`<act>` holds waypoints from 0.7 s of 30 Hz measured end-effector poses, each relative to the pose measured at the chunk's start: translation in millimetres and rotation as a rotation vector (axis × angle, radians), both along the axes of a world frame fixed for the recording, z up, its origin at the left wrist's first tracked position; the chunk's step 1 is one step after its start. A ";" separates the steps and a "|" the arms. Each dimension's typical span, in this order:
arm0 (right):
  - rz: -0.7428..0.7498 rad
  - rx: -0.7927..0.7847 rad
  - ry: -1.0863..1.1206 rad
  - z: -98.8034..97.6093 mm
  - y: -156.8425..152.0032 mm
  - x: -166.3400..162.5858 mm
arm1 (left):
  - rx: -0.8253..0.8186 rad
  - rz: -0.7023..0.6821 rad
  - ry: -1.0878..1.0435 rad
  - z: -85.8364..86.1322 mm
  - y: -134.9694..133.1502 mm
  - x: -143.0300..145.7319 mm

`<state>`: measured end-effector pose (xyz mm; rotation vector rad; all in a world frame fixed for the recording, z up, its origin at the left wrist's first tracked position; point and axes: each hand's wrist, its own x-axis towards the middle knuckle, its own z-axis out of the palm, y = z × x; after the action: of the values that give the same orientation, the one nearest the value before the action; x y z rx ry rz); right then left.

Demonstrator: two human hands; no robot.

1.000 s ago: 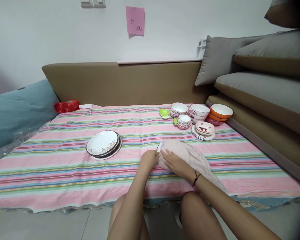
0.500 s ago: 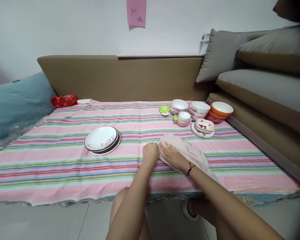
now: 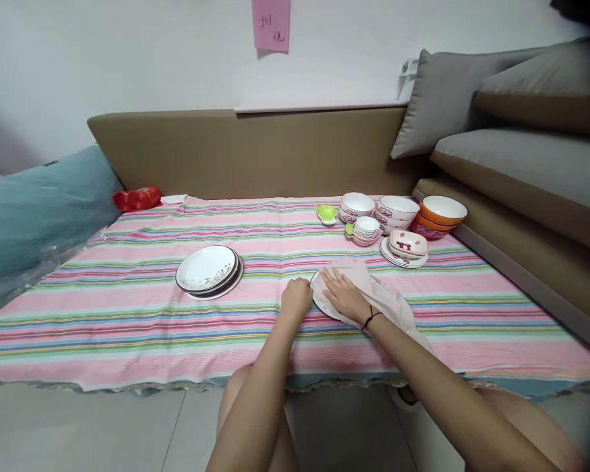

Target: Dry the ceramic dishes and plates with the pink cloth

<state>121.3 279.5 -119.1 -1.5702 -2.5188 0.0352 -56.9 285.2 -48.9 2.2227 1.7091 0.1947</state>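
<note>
A white plate (image 3: 320,301) lies on the striped cloth (image 3: 128,314), mostly covered by a pale pink rag (image 3: 373,288). My right hand (image 3: 343,295) rests flat on the rag over the plate, fingers stretched out. My left hand (image 3: 297,297) is curled at the plate's left rim, pinching its edge. A stack of white plates with dark rims (image 3: 209,271) sits to the left, apart from both hands.
At the back right stand white patterned bowls (image 3: 379,210), orange bowls (image 3: 441,212), a stack of small dishes (image 3: 366,231), a green dish (image 3: 326,213) and a pink dish on plates (image 3: 406,246). A red packet (image 3: 136,197) lies back left. Grey cushions (image 3: 516,118) line the right.
The rag and my right hand have slid right and forward, so more of the plate's left rim shows. My left hand stays at the rim. The view has shifted slightly.
</note>
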 end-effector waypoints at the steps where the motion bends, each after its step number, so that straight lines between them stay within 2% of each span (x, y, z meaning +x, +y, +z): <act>1: 0.064 -0.008 -0.003 2.6 -2.7 -6.3 | 0.000 -0.002 -0.005 -0.6 0.2 -1.5; 3: 0.180 -0.028 -0.009 8.0 -15.6 -9.6 | 0.004 -0.013 -0.014 -1.2 0.1 -3.9; 5: 0.231 -0.047 -0.009 12.8 -33.8 0.2 | 0.010 -0.031 -0.022 -1.0 -1.8 -4.9; 7: 0.192 -0.056 -0.005 15.7 -50.6 18.5 | 0.020 -0.045 -0.029 -0.8 -5.7 -4.1; 9: 0.090 -0.054 0.002 15.8 -59.5 36.6 | 0.030 -0.052 -0.036 -1.3 -11.0 -2.0; 12: -0.078 -0.049 0.010 11.3 -51.8 46.4 | 0.041 -0.053 -0.043 -3.8 -17.5 0.9; 15: -0.163 -0.050 0.026 5.4 -26.8 28.7 | 0.034 -0.048 -0.044 -7.0 -17.5 2.0; 18: -0.110 -0.061 0.046 3.8 -8.8 1.8 | 0.008 -0.047 -0.037 -9.3 -11.3 1.8; 21: 0.070 -0.088 0.048 7.3 -16.7 -6.4 | -0.023 -0.046 -0.030 -9.8 -4.8 1.7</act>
<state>114.9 262.8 -111.8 -1.4921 -2.5667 0.1930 -55.2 280.4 -58.7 2.2288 1.6351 0.1954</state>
